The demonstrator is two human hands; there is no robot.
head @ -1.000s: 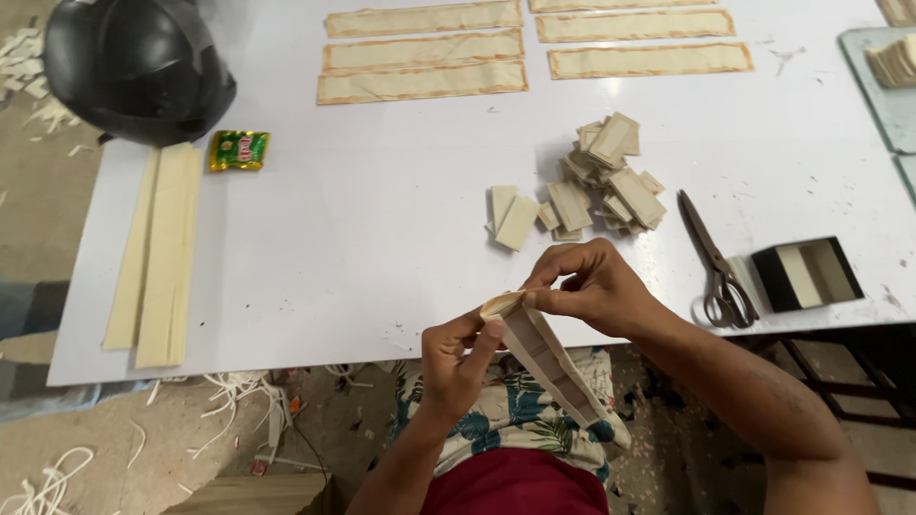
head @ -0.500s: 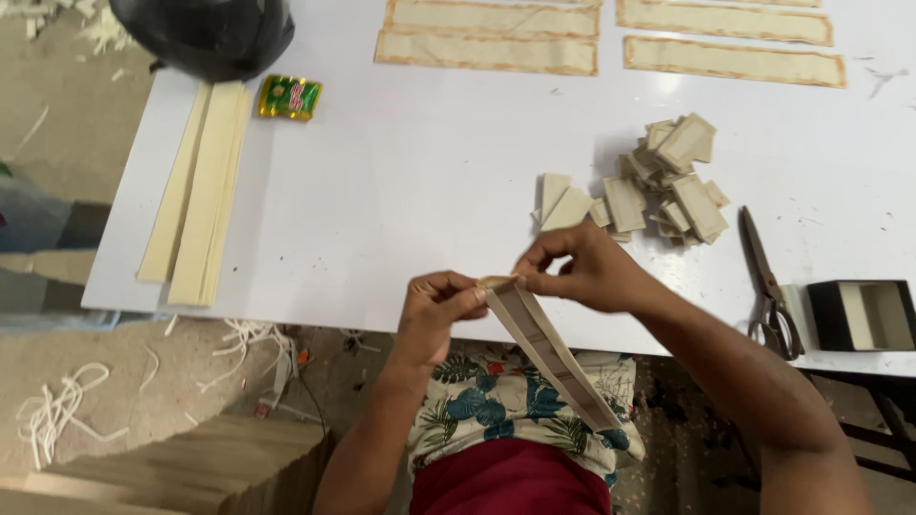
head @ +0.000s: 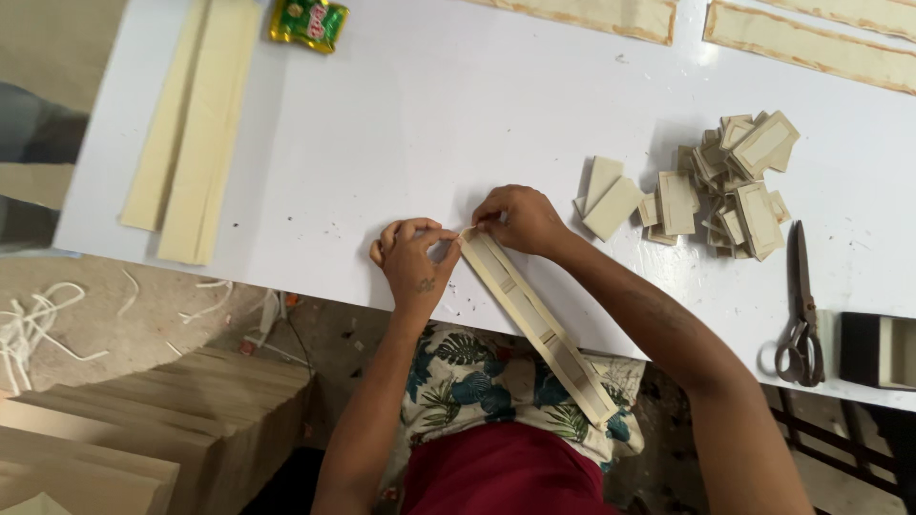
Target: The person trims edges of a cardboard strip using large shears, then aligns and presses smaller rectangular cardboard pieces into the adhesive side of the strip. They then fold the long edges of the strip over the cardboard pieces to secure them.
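Both hands, left hand (head: 412, 256), right hand (head: 516, 218), seemingly pinching strip (head: 534, 319)

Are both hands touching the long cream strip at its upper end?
Touching. The head view shows the left hand and right hand both pinching the cream strip's top end, with no visible gap.

Matt cream cloth strip (head: 534, 319) (frayed edges) on smooth glossy white table (head: 420, 143).

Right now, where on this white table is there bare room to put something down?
Bare room lies mid-table, between the long cream strips and the pile of small cut pieces. It is crowded at the right, around that pile and the scissors.
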